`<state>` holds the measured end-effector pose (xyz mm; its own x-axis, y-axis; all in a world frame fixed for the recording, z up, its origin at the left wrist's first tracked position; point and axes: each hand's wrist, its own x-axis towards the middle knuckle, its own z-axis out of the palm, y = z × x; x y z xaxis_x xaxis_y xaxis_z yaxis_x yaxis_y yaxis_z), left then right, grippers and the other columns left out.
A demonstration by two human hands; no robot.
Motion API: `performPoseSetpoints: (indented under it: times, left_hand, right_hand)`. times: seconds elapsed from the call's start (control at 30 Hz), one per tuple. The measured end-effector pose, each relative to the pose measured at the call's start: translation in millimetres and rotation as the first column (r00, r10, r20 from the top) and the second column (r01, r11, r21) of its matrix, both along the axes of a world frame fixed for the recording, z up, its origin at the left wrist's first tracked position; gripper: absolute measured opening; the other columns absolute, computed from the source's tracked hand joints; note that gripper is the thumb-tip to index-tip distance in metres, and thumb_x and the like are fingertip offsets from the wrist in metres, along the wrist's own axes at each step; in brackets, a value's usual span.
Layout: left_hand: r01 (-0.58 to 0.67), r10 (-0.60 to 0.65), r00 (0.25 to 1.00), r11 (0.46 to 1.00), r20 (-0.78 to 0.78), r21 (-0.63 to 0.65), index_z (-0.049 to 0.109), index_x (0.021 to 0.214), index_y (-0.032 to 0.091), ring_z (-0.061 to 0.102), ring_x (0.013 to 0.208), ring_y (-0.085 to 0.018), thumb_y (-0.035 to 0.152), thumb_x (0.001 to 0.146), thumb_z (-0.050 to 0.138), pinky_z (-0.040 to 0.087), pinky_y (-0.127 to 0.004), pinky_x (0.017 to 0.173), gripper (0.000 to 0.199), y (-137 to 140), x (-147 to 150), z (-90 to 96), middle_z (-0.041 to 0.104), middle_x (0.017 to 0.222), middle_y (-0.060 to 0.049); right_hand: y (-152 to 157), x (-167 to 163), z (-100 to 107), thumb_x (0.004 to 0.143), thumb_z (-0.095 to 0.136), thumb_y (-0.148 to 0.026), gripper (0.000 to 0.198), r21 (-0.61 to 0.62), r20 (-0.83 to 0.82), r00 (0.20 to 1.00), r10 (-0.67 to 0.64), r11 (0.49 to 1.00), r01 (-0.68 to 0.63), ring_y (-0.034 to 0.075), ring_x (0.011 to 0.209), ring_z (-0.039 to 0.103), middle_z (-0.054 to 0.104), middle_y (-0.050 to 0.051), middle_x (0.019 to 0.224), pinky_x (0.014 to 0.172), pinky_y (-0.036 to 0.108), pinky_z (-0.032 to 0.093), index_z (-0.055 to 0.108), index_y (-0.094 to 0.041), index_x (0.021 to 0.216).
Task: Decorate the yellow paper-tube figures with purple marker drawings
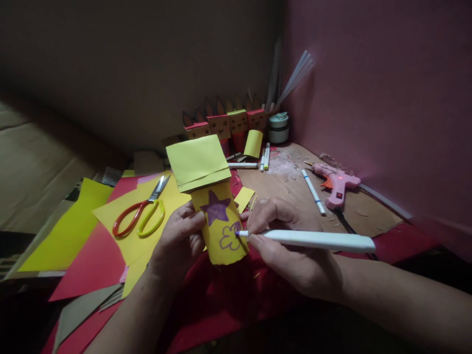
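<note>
My left hand (184, 233) grips a yellow paper figure (202, 231) by the side of its tube body. A boxy head with a pale yellow top sits on that tube. On the tube's front are a filled purple star and, below it, a purple flower outline. Between the thumb and fingers of my right hand (291, 246) is a white marker (324, 240), its purple tip touching the flower's right edge. Scissors (142, 211) with one red and one yellow handle lie on paper sheets to the left of my left hand.
Yellow and red paper sheets (66, 226) spread at left. Several cardboard figures (218, 127) with drawn faces stand at the back beside a lidded jar (279, 129). A pink glue gun (337, 184) with a cord and a capped marker (313, 191) lie at right. Walls close in behind and right.
</note>
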<state>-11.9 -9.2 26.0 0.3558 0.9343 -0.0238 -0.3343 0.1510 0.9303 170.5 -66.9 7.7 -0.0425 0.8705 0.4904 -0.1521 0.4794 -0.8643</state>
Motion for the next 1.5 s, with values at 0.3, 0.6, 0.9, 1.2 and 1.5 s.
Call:
performPoseSetpoints:
  times: [0.3,0.6,0.9,1.2,1.5]
  left_hand:
    - [0.008,-0.008,1.0,1.0,-0.023,-0.003,0.076,0.105,0.018,0.076,0.098,-0.036,0.033,0.063,0.089,0.064,-0.04,0.082,0.047,-0.8,0.7,0.2,0.08,0.085,-0.008]
    - [0.055,-0.055,0.998,0.998,0.014,0.006,0.074,0.108,0.015,0.076,0.099,-0.035,0.031,0.068,0.088,0.064,-0.04,0.086,0.046,0.0,-2.1,-1.6,0.08,0.087,-0.01]
    - [0.044,-0.044,0.999,0.999,0.005,0.011,0.075,0.099,0.015,0.076,0.091,-0.033,0.03,0.066,0.088,0.063,-0.038,0.082,0.039,1.1,-0.3,-2.5,0.077,0.077,-0.008]
    - [0.062,-0.062,0.998,0.998,-0.005,0.018,0.074,0.103,0.016,0.075,0.079,-0.028,0.034,0.066,0.089,0.061,-0.029,0.064,0.044,0.6,-2.0,-0.7,0.075,0.075,-0.006]
    - [0.015,-0.015,0.999,1.0,-0.03,-0.009,0.073,0.112,0.017,0.075,0.095,-0.034,0.033,0.066,0.087,0.063,-0.039,0.08,0.05,-0.5,0.2,-0.7,0.078,0.086,-0.009]
  right_hand:
    - [0.6,-1.2,-3.1,0.086,0.066,-0.018,0.012,-0.009,-0.028,0.999,-0.017,1.0,0.017,0.019,0.078,0.058,0.061,0.001,0.078,0.07,0.034,0.051,0.058,-0.024,0.082]
    - [0.2,-1.5,-5.4,0.086,0.067,-0.017,0.012,0.004,-0.047,0.999,-0.024,1.0,0.024,0.018,0.078,0.058,0.06,0.0,0.077,0.067,0.033,0.05,0.058,-0.024,0.082]
    - [-0.6,-3.0,-5.6,0.087,0.068,-0.019,0.01,-0.019,-0.061,0.995,-0.077,0.997,0.076,0.018,0.085,0.06,0.062,0.002,0.088,0.066,0.03,0.05,0.06,-0.024,0.083]
    - [-0.7,-3.0,-3.7,0.088,0.068,-0.02,0.011,-0.013,-0.053,0.998,-0.027,1.0,0.026,0.021,0.09,0.062,0.062,0.001,0.083,0.073,0.034,0.052,0.059,-0.025,0.085]
    - [-2.2,-0.7,-1.4,0.087,0.067,-0.019,0.011,0.004,-0.004,1.0,-0.031,1.0,0.031,0.019,0.084,0.061,0.062,0.0,0.078,0.074,0.034,0.052,0.059,-0.025,0.084]
